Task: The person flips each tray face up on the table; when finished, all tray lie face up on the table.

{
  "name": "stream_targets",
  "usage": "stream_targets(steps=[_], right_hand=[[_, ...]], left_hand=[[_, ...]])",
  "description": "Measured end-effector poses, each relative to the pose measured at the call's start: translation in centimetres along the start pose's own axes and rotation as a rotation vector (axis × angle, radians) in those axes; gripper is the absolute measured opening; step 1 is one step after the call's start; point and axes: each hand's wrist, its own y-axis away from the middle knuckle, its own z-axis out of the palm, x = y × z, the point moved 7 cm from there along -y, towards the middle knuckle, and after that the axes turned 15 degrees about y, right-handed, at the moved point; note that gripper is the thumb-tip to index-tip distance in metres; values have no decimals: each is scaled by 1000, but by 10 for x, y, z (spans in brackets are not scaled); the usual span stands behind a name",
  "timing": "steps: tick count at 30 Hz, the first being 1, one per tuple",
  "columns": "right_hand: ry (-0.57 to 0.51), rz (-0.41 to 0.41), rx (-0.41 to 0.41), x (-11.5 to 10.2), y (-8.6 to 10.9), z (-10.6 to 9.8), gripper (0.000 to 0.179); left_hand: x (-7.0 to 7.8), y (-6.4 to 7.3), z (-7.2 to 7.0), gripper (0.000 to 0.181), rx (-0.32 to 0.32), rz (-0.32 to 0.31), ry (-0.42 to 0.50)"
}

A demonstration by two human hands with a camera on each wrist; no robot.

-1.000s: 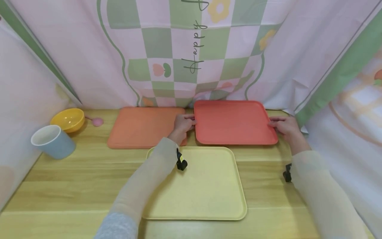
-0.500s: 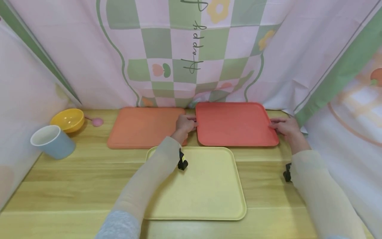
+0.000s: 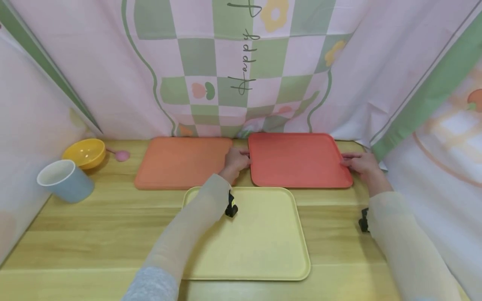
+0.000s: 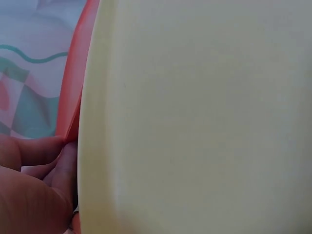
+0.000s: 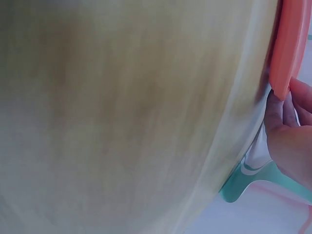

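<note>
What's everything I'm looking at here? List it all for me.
red tray: 1, red, back right of the table, held at both side edges
orange tray: 1, orange, back left
yellow tray: 1, yellow, front centre
bowl: 1, yellow, far left
spoon: 1, pink, beside the bowl
cup: 1, blue, white inside, front of the bowl
table: 1, light wood
cloth backdrop: pink and green, behind
left hand: grips tray's left edge
right hand: grips tray's right edge
</note>
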Motion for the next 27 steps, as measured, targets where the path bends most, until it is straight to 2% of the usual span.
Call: stream_targets(steps=[4,8,14,27], right_hand=[[5,11,-15,1,-1,0,27],[13,12,-21,1,1,0,27],[104,-8,11,-3,3,1,51],[168,-17,-17,0,-1,2,58]], left_hand=[[1,1,2,35,-16,-5,13],[1,0,3,37,-20,0,-15],[0,-1,2,40,-18,-5,-79],[3,1,2,38,-52,13,-106]])
